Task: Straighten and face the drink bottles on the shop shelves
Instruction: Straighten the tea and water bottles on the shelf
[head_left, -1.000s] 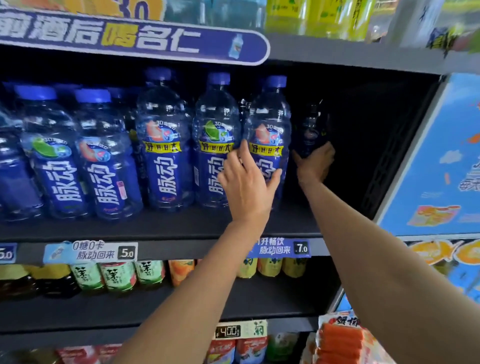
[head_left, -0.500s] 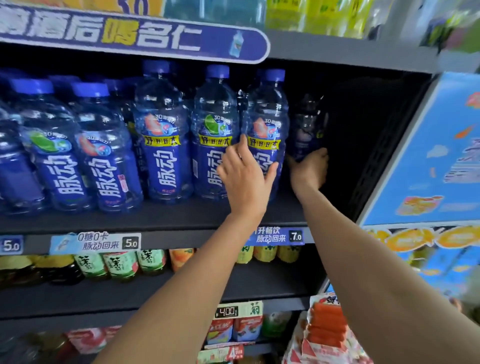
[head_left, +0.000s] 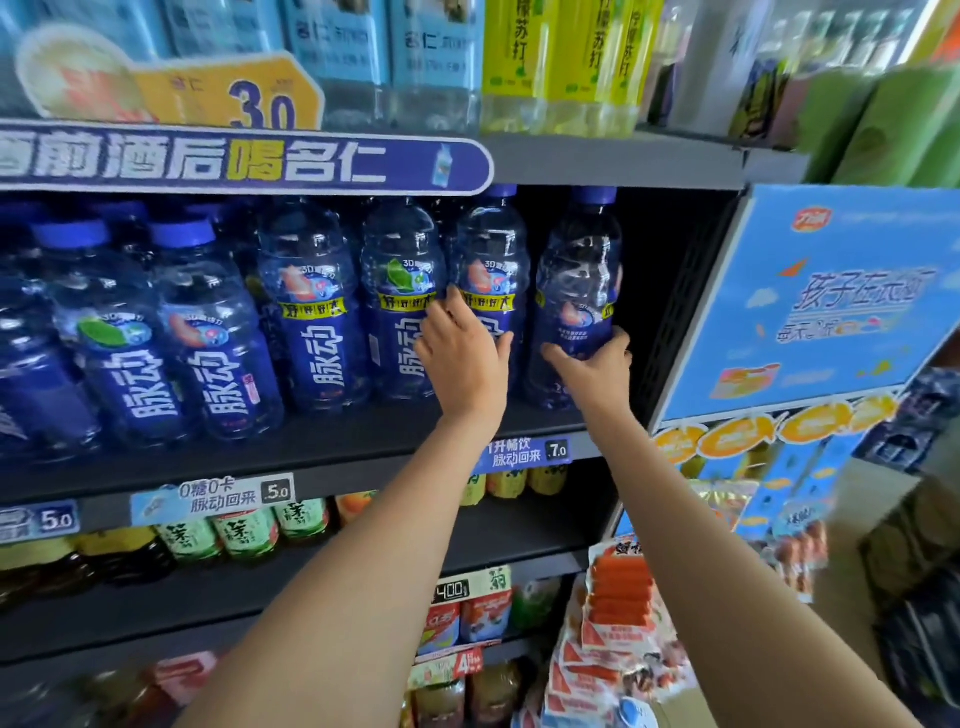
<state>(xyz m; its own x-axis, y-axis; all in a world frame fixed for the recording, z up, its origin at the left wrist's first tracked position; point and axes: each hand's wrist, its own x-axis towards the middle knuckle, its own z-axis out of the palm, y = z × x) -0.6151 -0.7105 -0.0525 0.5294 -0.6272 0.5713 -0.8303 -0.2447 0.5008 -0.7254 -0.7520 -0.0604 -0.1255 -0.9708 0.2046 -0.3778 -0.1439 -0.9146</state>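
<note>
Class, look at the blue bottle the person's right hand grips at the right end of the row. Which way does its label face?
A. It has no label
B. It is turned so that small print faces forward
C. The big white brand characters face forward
B: the rightmost bottle, gripped by the right hand, shows small print, unlike its neighbours' big white characters.

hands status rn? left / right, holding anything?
Left hand: open, fingers flat against a front-row blue bottle.
Right hand: gripping the end blue bottle low on its body, label turned sideways.
</note>
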